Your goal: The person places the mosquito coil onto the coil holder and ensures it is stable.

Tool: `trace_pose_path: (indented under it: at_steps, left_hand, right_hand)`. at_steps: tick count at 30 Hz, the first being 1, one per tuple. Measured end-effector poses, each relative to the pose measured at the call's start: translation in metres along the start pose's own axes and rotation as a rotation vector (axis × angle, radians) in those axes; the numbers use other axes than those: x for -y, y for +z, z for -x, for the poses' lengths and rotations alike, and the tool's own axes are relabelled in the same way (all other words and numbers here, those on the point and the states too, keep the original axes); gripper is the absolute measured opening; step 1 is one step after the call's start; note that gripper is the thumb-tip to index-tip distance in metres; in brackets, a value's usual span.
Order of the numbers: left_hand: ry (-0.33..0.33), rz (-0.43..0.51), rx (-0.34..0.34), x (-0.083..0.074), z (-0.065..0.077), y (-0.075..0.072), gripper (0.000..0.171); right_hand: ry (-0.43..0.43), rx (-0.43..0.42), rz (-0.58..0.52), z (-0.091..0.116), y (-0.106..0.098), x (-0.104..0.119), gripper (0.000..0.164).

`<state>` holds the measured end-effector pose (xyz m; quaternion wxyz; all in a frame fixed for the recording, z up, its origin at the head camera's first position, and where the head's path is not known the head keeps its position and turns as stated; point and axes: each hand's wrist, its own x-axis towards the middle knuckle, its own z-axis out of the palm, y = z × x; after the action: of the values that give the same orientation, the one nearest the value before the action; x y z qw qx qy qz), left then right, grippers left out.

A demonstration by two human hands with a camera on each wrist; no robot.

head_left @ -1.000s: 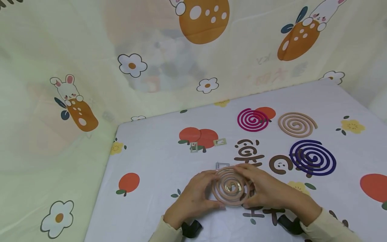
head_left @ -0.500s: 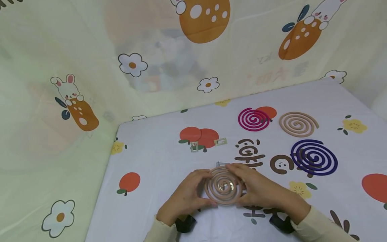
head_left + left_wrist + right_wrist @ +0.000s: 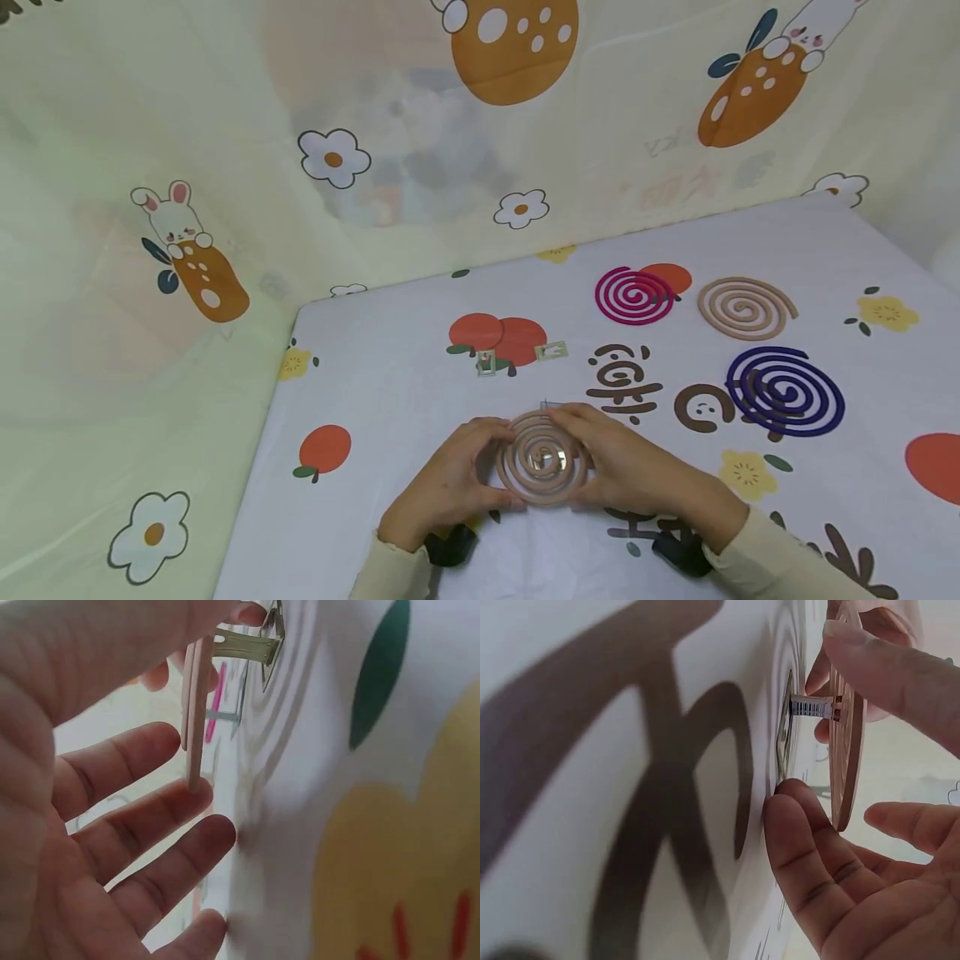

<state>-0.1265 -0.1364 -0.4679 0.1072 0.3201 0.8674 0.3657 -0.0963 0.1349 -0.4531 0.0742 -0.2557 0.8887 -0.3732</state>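
Observation:
A pinkish-brown mosquito coil (image 3: 517, 471) lies between my two hands near the table front. My left hand (image 3: 442, 483) holds its left rim with thumb and fingers, and my right hand (image 3: 633, 462) grips the right rim. Under its centre is a metal coil stand (image 3: 553, 460). In the right wrist view, the stand's upright tab (image 3: 810, 706) reaches from the flat base to the coil's middle, keeping the coil raised above the cloth. The left wrist view shows the coil edge-on beside the tab (image 3: 247, 646). Whether the tab passes through the coil is unclear.
Further back right lie a magenta coil (image 3: 633, 297), a tan coil (image 3: 746, 308) and a dark blue coil (image 3: 786, 392). Two small metal stands (image 3: 486, 362) rest on the printed oranges. Another stand (image 3: 551, 405) is partly hidden behind my right hand. A patterned curtain (image 3: 420, 242) closes the back.
Both hands and the coil with its stand have shifted left across the cloth. The grip on the rim looks the same. The other coils and stands stay in place on the table.

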Motion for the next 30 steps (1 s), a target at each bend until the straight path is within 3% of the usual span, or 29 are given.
trace_pose_path:
  at_steps: [12, 19, 30]
  left_hand:
    - [-0.005, 0.03, -0.04, 0.01, 0.005, -0.011, 0.074]
    - [-0.06, 0.026, -0.047, 0.015, 0.007, -0.013, 0.073]
    - [-0.091, 0.029, -0.081, 0.019, 0.009, -0.018, 0.072]
  right_hand:
    - [0.016, -0.034, 0.006, -0.016, 0.012, 0.01, 0.099]
    - [0.047, -0.058, 0.006, -0.023, 0.018, 0.014, 0.099]
    - [0.078, -0.123, 0.014, -0.03, 0.023, 0.018, 0.096]
